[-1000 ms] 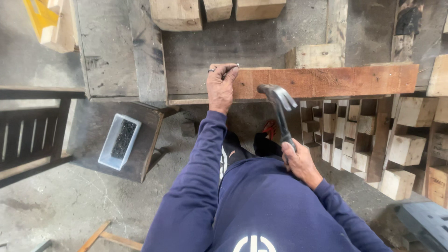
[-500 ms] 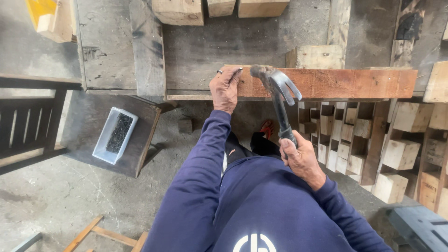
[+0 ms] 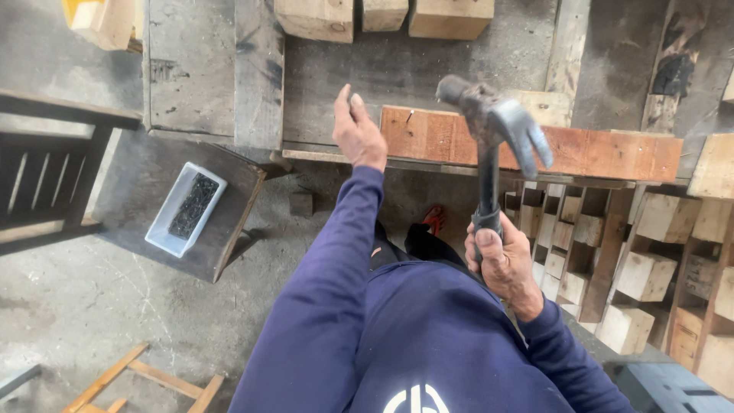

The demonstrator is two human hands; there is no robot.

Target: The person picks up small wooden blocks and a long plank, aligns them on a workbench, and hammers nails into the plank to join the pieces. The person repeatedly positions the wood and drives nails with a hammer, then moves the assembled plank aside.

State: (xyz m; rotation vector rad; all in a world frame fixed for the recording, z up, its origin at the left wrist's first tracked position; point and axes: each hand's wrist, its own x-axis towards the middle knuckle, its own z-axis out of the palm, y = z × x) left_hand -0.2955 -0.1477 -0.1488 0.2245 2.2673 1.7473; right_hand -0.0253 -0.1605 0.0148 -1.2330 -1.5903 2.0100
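Hammer raised over a nail standing in a reddish plank.

The right hand [image 3: 501,260] is gripping the handle of a claw hammer [image 3: 493,130] with fingers wrapped tight, and the head is hanging above the reddish plank [image 3: 604,153] lying across the workbench [image 3: 413,61]. The left hand [image 3: 358,130] is lifted just off the plank's near end, fingers loose and holding nothing. 1 small nail [image 3: 410,116] is standing tilted in the plank beside that hand. In my judgement, a clean blow is calling for the face meeting the nail head squarely, with the free fingers well aside. On the dark stool [image 3: 229,206] at the left, 1 pale rectangular tray [image 3: 164,233] is holding a heap of dark nails [image 3: 193,205].
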